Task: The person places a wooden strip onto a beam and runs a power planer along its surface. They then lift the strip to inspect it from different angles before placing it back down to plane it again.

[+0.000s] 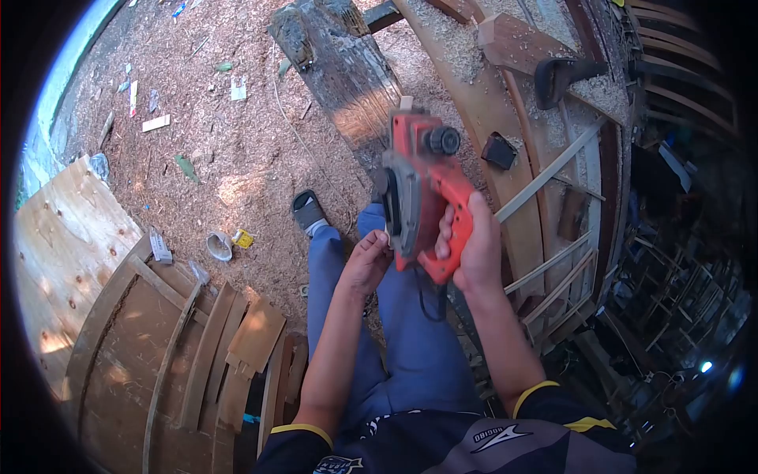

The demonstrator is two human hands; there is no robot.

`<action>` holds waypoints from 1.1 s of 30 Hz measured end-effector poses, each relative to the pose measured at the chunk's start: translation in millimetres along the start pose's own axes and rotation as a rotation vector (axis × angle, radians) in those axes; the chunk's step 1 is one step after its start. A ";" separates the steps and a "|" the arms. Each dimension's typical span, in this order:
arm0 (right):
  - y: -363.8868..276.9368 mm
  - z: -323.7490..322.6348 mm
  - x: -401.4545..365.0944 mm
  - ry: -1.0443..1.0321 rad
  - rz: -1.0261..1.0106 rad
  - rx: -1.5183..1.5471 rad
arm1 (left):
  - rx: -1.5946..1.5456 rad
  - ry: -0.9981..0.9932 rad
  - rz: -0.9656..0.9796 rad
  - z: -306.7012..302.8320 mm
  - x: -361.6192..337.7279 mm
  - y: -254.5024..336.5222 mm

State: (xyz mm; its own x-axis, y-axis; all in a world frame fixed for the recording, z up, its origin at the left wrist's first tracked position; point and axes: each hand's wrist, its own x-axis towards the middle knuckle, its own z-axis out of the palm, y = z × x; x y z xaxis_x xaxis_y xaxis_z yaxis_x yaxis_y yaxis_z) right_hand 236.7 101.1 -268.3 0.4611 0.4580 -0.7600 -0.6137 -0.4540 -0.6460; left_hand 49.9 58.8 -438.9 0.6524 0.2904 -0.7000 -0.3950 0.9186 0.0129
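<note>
While the right hand (472, 251) grips the planer (418, 189) by its orange handle above the lap, the left hand (366, 261) sits just left of the tool. Its fingers (377, 241) curl against the planer's side, and I cannot tell whether they pinch anything. The planer's long axis runs up and away from the body. Beyond lie a sandal (308, 212), the sawdust floor (237, 158), a dark beam (339, 67) and a curved frame (489, 118).
</note>
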 end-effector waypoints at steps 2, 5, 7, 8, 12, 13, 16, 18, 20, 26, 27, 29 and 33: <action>13.5 -2.9 -8.4 0.008 0.013 -0.002 | 0.001 0.006 -0.016 7.2 -2.8 -1.0; 20.3 2.7 -7.9 0.042 -0.001 -0.004 | 0.010 0.034 -0.076 29.6 -11.6 12.5; 19.2 6.5 -2.5 0.054 -0.026 0.008 | 0.015 0.033 -0.076 23.6 -6.4 12.0; 17.1 8.3 3.4 0.049 -0.041 0.020 | 0.017 0.032 -0.073 20.6 -4.3 12.0; -14.9 26.4 38.7 0.015 -0.110 -0.033 | 0.011 -0.052 -0.006 10.9 -0.1 6.8; -27.7 31.0 51.2 0.026 -0.098 -0.042 | 0.013 -0.096 0.005 4.7 1.1 4.9; -61.8 42.2 86.9 0.035 -0.065 0.017 | 0.005 -0.077 0.020 4.4 -1.0 1.4; -68.1 42.4 92.0 0.033 -0.076 0.082 | 0.008 -0.063 0.034 4.1 -1.3 4.0; -63.8 32.0 81.8 0.019 -0.115 0.057 | 0.011 -0.090 0.056 0.7 -1.8 4.8; -9.4 0.0 13.3 0.042 -0.039 0.026 | 0.008 -0.081 0.041 -6.6 13.3 2.5; 2.0 -3.3 4.6 0.057 -0.021 0.021 | 0.003 -0.063 0.017 0.4 12.2 3.1; 19.9 -5.2 -6.2 0.089 0.020 0.017 | 0.000 -0.019 -0.034 18.5 5.5 8.2; 25.6 9.8 -8.3 0.140 -0.020 0.084 | 0.062 -0.029 -0.110 -3.5 5.7 2.1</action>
State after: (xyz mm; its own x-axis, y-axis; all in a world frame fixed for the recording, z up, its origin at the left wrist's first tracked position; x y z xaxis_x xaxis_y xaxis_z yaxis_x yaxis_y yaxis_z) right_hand 210.9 93.1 -277.7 0.5555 0.3523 -0.7532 -0.6523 -0.3772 -0.6575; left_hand 50.5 61.5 -445.4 0.7086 0.1938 -0.6785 -0.2797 0.9599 -0.0179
